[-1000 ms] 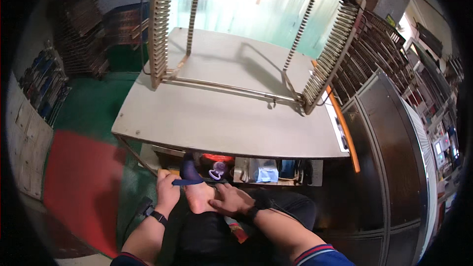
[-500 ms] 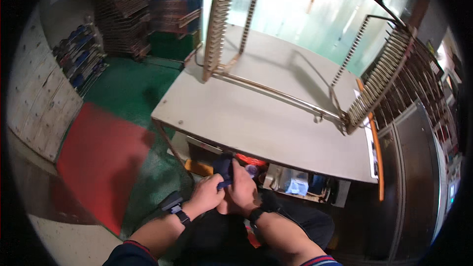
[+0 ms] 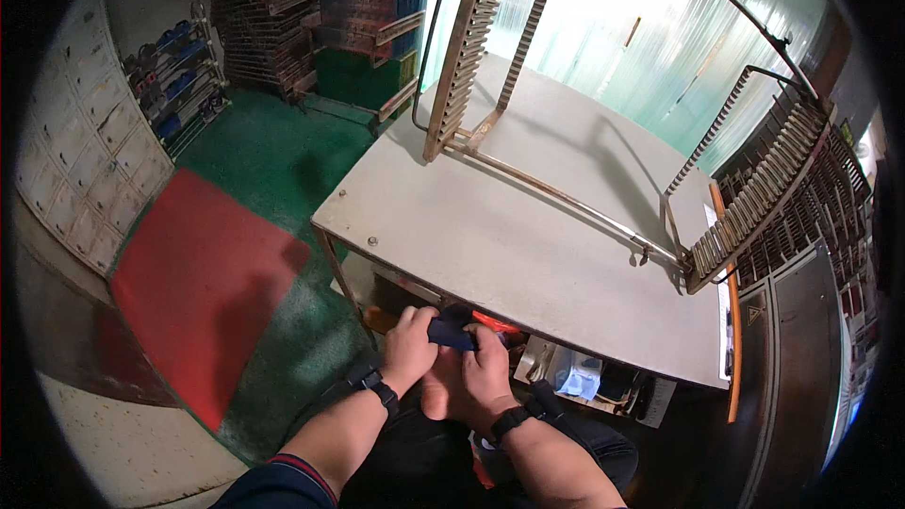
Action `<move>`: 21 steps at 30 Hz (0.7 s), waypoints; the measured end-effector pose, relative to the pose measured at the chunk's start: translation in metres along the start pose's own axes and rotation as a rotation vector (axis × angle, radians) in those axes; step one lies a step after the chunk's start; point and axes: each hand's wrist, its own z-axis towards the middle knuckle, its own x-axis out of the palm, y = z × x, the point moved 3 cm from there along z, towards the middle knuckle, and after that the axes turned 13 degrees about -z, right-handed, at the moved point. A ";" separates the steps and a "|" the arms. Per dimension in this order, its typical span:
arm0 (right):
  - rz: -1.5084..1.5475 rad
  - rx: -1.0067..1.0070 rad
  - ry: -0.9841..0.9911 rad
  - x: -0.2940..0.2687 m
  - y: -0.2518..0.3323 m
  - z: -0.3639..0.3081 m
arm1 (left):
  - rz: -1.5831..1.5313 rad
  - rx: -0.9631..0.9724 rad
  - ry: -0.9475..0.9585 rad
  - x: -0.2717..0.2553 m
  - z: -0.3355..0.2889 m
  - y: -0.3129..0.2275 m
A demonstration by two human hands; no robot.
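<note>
A dark navy sock [image 3: 452, 334] is stretched between my two hands, at the toe end of my raised bare foot [image 3: 437, 390]. My left hand [image 3: 409, 351] is closed on its left side, and my right hand [image 3: 487, 373] pinches the right side. The heel and sole show bare between my wrists, while the toes are hidden by the sock and fingers. Each wrist wears a black strap. The foot rests over my dark-trousered lap, just before the table's near edge.
A grey-white table [image 3: 528, 264] stands in front, bearing a metal rack frame [image 3: 566, 198] with slotted uprights. Beneath its top sits a bin [image 3: 577, 375] with a blue-white packet. Lockers [image 3: 94, 151] and a shoe rack [image 3: 179, 75] line the left, beside a red floor patch [image 3: 207, 273].
My hands have spread apart, and the sock, earlier bunched upright, now lies stretched sideways between them. The view has shifted, so the table sits lower and further right.
</note>
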 end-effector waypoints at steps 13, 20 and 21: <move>-0.159 -0.183 0.190 -0.004 0.031 0.020 | 0.008 0.007 0.105 0.015 0.018 0.055; -0.310 -0.543 0.352 0.024 0.086 0.027 | -0.646 -0.087 0.047 0.029 -0.002 0.233; -0.432 -0.563 0.386 0.019 0.062 0.025 | -0.701 -0.083 0.103 0.062 0.000 0.212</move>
